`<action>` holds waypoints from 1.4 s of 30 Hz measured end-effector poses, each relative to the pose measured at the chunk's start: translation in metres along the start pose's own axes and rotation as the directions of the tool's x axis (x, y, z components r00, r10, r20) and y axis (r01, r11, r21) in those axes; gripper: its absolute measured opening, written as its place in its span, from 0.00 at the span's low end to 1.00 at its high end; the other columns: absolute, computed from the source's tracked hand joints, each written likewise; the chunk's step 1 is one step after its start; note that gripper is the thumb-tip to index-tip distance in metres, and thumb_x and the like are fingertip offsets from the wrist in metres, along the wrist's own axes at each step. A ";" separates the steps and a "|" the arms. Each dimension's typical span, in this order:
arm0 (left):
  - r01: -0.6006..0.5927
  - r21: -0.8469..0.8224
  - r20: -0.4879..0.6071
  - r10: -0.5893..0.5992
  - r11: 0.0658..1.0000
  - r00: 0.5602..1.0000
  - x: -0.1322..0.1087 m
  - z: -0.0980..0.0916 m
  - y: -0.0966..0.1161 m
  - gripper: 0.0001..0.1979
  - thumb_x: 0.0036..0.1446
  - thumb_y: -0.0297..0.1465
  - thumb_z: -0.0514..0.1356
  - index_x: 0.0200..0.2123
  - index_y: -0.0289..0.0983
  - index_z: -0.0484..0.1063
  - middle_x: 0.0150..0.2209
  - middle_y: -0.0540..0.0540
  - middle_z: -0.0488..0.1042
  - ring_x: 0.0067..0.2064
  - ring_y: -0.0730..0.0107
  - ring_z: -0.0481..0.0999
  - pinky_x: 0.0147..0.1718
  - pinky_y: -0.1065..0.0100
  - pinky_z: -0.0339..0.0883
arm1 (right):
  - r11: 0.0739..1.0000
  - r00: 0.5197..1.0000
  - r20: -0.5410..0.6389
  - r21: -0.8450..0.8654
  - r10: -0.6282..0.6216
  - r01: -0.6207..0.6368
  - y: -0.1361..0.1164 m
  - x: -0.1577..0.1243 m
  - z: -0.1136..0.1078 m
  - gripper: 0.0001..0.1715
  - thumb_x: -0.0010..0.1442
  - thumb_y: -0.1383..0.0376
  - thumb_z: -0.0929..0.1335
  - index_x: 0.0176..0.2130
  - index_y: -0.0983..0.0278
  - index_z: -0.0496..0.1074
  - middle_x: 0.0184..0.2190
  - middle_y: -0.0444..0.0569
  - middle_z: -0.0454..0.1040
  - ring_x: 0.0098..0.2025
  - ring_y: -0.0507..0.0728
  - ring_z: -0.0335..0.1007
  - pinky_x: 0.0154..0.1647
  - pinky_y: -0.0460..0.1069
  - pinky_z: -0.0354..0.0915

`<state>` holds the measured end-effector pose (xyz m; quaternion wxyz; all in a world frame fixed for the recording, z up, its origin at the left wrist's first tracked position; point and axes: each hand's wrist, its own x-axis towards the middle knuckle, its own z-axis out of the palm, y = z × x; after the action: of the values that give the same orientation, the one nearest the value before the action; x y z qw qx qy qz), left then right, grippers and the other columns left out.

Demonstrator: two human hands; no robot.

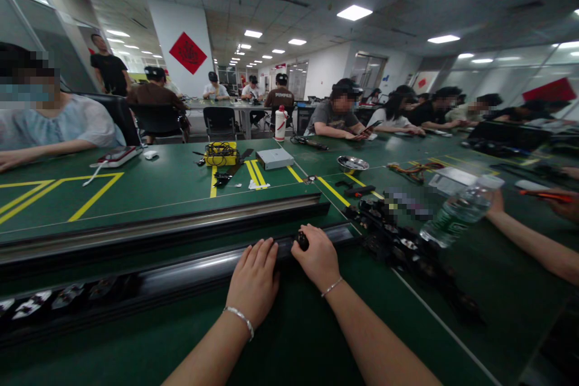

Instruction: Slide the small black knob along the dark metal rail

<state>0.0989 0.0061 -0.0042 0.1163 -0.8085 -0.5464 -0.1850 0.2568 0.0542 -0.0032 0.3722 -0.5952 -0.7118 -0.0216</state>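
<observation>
My left hand point(254, 280) lies flat, fingers stretched toward the dark conveyor rail point(181, 271), holding nothing. Just right of it, my right hand point(318, 258) is curled around a small black part point(303, 240) at the rail's edge. Both wrists wear thin bracelets. A pile of black electronic parts point(398, 238) sits on the green table point(289, 338) to the right of my right hand.
A co-worker's arm point(529, 241) reaches in from the right, holding a tilted clear water bottle point(456, 211). Further back lie a yellow box of cables point(221, 154), a grey box point(274, 158), a metal dish point(353, 163) and a white bottle point(280, 123). Several seated people surround the tables.
</observation>
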 end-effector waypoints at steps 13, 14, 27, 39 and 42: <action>0.005 -0.013 -0.006 -0.005 1.000 1.000 0.001 -0.001 0.000 0.23 0.53 0.30 0.51 0.53 0.39 0.61 0.56 0.46 0.64 0.57 0.63 0.60 0.56 0.59 0.55 | 1.000 1.000 -0.012 0.021 -0.015 0.015 0.002 0.001 0.001 0.16 0.49 0.66 0.63 0.39 0.66 0.71 0.39 0.53 0.74 0.47 0.59 0.66 0.53 0.53 0.57; 0.005 -0.016 -0.002 -0.005 1.000 1.000 0.001 -0.001 0.000 0.23 0.53 0.30 0.51 0.53 0.38 0.60 0.56 0.46 0.63 0.57 0.63 0.60 0.56 0.59 0.54 | 1.000 1.000 -0.007 0.024 -0.012 0.012 0.002 0.001 0.001 0.16 0.49 0.66 0.63 0.39 0.67 0.71 0.40 0.53 0.74 0.47 0.59 0.66 0.53 0.53 0.58; 0.000 -0.026 0.009 0.000 1.000 1.000 0.000 -0.001 0.000 0.22 0.51 0.29 0.51 0.52 0.38 0.62 0.56 0.45 0.63 0.57 0.61 0.60 0.56 0.58 0.54 | 1.000 1.000 0.025 -0.019 0.016 -0.016 0.002 0.001 -0.005 0.14 0.48 0.64 0.65 0.37 0.63 0.71 0.42 0.51 0.73 0.49 0.61 0.64 0.54 0.57 0.54; 0.002 -0.032 0.023 -0.001 0.999 1.000 0.000 -0.001 -0.001 0.22 0.52 0.28 0.51 0.52 0.38 0.62 0.56 0.45 0.62 0.57 0.61 0.59 0.56 0.59 0.54 | 1.000 1.000 0.010 -0.004 0.028 -0.028 0.003 0.001 -0.004 0.14 0.49 0.66 0.64 0.38 0.65 0.72 0.41 0.52 0.74 0.48 0.61 0.65 0.54 0.55 0.55; 0.003 -0.027 0.021 -0.003 1.000 1.000 0.000 -0.001 -0.001 0.22 0.52 0.29 0.51 0.52 0.38 0.62 0.57 0.45 0.62 0.58 0.62 0.59 0.56 0.59 0.54 | 1.000 1.000 0.004 -0.005 0.025 -0.025 0.003 0.001 -0.003 0.15 0.49 0.66 0.63 0.38 0.66 0.72 0.41 0.52 0.74 0.48 0.60 0.65 0.54 0.55 0.56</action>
<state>0.0976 0.0058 -0.0035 0.0992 -0.8110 -0.5462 -0.1844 0.2612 0.0544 -0.0016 0.3694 -0.6050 -0.7052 -0.0174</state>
